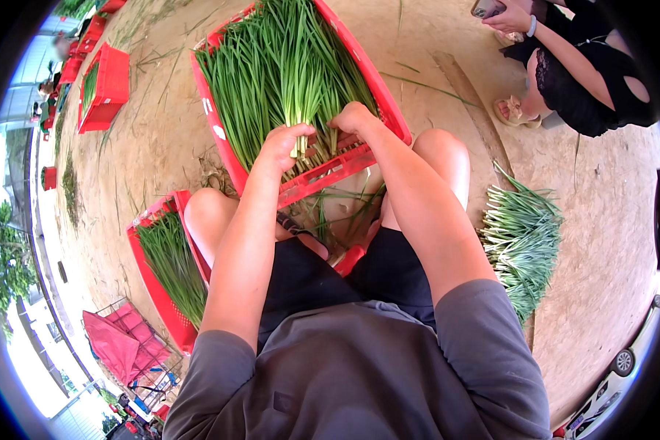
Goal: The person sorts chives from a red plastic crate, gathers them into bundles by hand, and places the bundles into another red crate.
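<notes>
A red plastic crate (385, 93) full of long green leafy stalks, which look like garlic chives, stands before my knees. My left hand (286, 144) is closed around the pale lower ends of a bunch of stalks (302, 82), near the crate's close edge. Just to its right, my right hand (355, 122) curls over the pale ends of more stalks inside the crate; its fingertips are partly hidden, and a few stalks show between its thumb and fingers. The leaves of both bunches point away from me, over the other stalks.
A second red crate of green stalks (170, 258) stands by my left knee. A pile of bunched stalks (522, 242) lies on the ground at right. Another person (572, 71) with a phone is at upper right. More red crates (110, 88) stand at upper left; a white car (610, 379) is at lower right.
</notes>
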Demonstrator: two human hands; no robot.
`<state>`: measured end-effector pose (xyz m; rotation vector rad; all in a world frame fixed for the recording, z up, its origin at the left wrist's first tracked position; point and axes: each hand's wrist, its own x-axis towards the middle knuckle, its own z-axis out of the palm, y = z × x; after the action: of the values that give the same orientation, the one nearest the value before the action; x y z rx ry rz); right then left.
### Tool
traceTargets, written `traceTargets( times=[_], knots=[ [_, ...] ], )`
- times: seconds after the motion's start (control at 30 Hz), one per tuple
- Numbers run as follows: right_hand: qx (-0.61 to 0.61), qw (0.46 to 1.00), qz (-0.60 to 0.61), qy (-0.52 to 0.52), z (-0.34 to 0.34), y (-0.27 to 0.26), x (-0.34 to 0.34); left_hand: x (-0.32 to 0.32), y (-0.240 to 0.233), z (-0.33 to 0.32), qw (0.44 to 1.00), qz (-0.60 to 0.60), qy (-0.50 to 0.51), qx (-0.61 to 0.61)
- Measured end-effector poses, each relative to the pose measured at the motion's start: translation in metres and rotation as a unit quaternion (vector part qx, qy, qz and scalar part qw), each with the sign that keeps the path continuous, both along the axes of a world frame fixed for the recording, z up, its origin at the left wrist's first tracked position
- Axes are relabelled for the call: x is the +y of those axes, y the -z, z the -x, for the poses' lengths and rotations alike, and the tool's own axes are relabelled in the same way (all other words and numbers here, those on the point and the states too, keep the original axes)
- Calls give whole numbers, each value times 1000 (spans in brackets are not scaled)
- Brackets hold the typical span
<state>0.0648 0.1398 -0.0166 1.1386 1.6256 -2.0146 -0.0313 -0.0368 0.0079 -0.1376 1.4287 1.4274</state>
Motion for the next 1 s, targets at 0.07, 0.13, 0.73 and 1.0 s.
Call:
traceTargets(
  times=[0.07,0.13,0.73,1.0],
  knots=[
    [13,987,-152,-45,3,49,13,17,7,-10,1000,-9,17,-21],
    [5,967,-236,-95,3,47,8,14,10,-18,1000,-4,13,-5],
    [26,994,-104,-10,2,7,13,-18,-145,-9,991,-125,-5,52],
    [20,991,-130,38,8,19,23,-53,-242,-7,916,-393,-18,76]
  ],
)
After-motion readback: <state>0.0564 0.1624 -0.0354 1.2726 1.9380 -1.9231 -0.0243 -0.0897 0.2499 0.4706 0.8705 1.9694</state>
